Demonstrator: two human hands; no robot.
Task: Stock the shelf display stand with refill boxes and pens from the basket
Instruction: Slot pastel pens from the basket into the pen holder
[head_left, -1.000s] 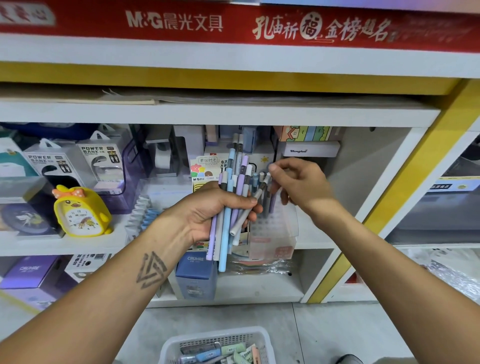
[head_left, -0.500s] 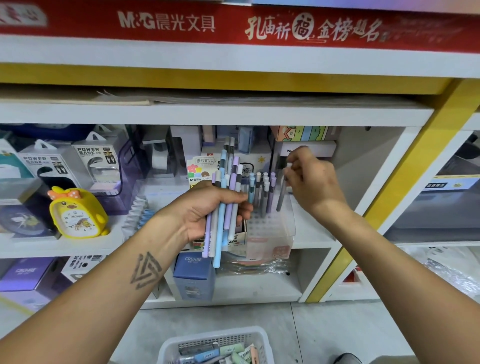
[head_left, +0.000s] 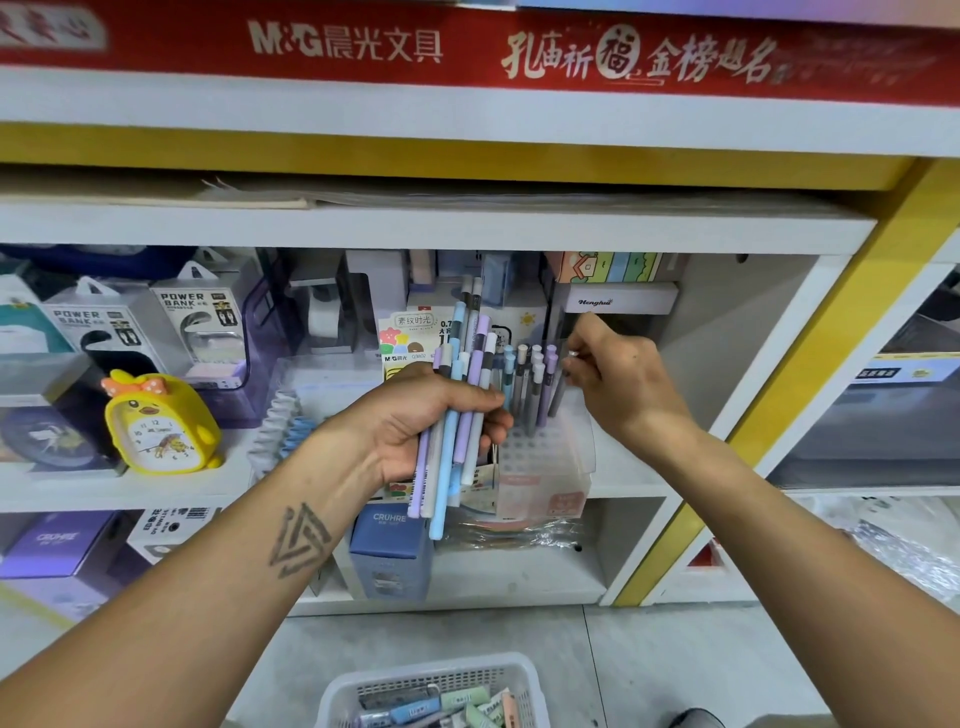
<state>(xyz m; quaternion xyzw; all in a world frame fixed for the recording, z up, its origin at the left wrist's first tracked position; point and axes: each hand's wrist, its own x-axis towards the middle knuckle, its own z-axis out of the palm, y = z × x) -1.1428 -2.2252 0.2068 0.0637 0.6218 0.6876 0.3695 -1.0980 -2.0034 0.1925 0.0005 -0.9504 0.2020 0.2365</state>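
My left hand (head_left: 441, 415) grips the pen bundle (head_left: 457, 410); right hand (head_left: 618, 379) pinches one pen (head_left: 558, 387) at the stand (head_left: 545, 462)'s far right. A miss could topple neighbours.

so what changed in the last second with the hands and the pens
The right hand drew one grey pen out of the bundle of pens, carried it right to the clear display stand and is lowering it among the standing pens. The left hand kept gripping the bundle; the basket and the yellow clock stayed put.

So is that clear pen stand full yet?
Not yet. The clear pen stand has pens only along its back; its front holes are empty.
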